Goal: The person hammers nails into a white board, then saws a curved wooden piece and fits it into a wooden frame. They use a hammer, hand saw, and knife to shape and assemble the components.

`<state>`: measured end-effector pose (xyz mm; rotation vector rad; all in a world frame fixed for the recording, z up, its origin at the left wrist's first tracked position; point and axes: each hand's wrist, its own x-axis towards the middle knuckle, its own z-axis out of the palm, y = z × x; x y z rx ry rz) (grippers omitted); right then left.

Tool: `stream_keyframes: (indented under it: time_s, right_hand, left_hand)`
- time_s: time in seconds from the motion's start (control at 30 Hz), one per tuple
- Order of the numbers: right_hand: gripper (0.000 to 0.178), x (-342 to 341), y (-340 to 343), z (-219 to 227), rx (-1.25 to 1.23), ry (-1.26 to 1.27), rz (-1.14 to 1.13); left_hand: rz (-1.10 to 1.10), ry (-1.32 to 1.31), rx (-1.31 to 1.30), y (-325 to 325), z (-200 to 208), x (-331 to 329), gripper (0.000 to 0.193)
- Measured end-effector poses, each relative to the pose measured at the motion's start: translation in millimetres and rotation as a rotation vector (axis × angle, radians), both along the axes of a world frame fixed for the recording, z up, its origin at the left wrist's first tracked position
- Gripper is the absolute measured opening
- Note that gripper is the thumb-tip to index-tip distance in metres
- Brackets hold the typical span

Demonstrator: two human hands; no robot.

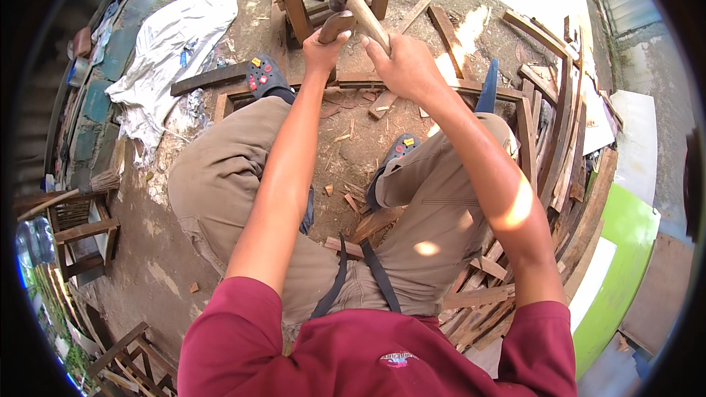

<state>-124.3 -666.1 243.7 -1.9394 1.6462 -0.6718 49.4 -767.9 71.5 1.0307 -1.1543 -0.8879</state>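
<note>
Hammer point(365, 18) is up in front of the person, beyond the knees, head end away from the body; the right hand point(407, 65) is wrapped around its handle, fingers closed. Left hand point(323, 51) is closed too, around a brown wooden piece point(337, 26), rounded at the top, right beside the hammer; can't tell if they touch. Hammer: dark metal head, claw, pale wooden handle, tilted. Behind it, a wooden stool point(300, 18) with a whitish top. Nearer, a wooden frame point(460, 85) on the ground, blue blade-like strip point(488, 88) by the right knee. Farther out: crumpled white sheet point(180, 37) left, stacked timber point(562, 125) right.
</note>
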Motion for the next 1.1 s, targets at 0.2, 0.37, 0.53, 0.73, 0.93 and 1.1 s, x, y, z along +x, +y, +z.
stream_keyframes:
  time_s: [0.2, 0.37, 0.53, 0.73, 0.93, 1.1]
  right_hand:
    - [0.057, 4.9, 3.2, 4.0, -0.084, -0.083, -0.021]
    - [0.056, 3.7, -8.9, 10.4, -0.096, -0.092, -0.026]
    - [0.052, -5.0, -12.9, -8.8, 0.054, 0.111, 0.014]
    - [0.055, -1.9, -4.5, 8.4, -0.064, -0.111, -0.029]
    - [0.056, -5.9, 1.3, -20.4, 0.229, -0.026, -0.026]
    - [0.051, -17.7, -9.9, -14.1, 0.296, -0.270, -0.190]
  left_hand:
    - [-0.008, -0.032, 0.041, -6.0, -6.2, 3.3, 0.026]
    - [0.024, -0.046, 0.104, -5.3, -4.3, 6.6, 0.025]
    - [-0.007, -0.026, 0.072, -7.0, -13.5, 3.6, 0.028]
    - [0.068, 0.022, 0.152, 3.4, -50.7, 22.6, 0.024]
    - [0.070, 0.111, 0.177, 14.3, -54.2, 13.8, 0.023]
    - [0.108, -0.107, 0.299, 1.0, -44.5, 1.3, 0.031]
